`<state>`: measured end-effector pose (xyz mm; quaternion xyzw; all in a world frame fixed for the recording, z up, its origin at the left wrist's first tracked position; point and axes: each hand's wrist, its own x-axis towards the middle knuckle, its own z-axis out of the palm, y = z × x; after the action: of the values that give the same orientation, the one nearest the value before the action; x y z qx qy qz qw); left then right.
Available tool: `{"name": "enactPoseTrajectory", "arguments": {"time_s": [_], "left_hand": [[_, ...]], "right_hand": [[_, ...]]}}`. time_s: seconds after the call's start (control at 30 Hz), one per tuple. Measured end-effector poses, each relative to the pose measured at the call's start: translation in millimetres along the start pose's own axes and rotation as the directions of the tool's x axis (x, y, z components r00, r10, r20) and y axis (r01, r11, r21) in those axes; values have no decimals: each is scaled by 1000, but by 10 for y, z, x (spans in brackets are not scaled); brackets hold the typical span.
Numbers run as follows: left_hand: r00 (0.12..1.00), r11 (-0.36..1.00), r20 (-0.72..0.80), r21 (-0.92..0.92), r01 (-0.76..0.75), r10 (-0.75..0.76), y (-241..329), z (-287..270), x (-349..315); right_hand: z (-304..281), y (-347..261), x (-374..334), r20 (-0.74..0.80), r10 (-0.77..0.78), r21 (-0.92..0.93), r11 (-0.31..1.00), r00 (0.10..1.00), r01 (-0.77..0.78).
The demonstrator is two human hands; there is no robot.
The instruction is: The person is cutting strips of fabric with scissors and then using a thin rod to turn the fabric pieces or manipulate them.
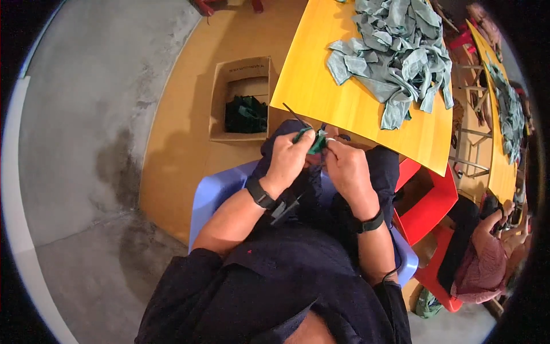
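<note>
Over my lap, my left hand (288, 156) and my right hand (348, 171) are close together. Between their fingertips they pinch a small dark green piece of cloth (317, 143); its far side shows a paler patch. A thin dark rod-like thing (295, 116) sticks up beyond my left fingers; I cannot tell whether that hand holds it. Both hands are closed, and each wrist wears a black band. Just ahead, a heap of grey-green cloth pieces (395, 57) lies crumpled on the yellow table (303, 74).
Left of the table, an open cardboard box (220, 109) on the floor holds dark green cloth (246, 114). I sit on a blue chair (209, 198). A red chair (429, 212) stands at right. Farther right, another person (484, 258) sits by a second yellow table (498, 172) with more cloth.
</note>
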<state>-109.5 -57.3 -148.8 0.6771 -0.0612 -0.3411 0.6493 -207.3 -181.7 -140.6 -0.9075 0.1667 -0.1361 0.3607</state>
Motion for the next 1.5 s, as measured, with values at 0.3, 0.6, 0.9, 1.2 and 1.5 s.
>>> {"name": "enactPoseTrajectory", "arguments": {"time_s": [0.3,0.6,0.9,1.2,1.5], "left_hand": [[956,982,-285,-154,-114,66,244,-369,281],[997,997,-17,34,73,-72,482,-376,72],[777,949,588,48,-312,226,914,-714,-19],[831,937,470,26,-349,297,1099,-679,-139],[883,891,310,179,-418,352,829,-757,-161]], "right_hand": [[-48,-63,-189,-3,42,129,991,999,-41],[-99,25,-192,29,-56,241,969,998,47],[-324,48,-223,446,47,667,649,894,-367],[-464,-56,-249,460,20,788,451,888,-419],[-532,-364,-366,317,124,748,576,940,-329]]}}
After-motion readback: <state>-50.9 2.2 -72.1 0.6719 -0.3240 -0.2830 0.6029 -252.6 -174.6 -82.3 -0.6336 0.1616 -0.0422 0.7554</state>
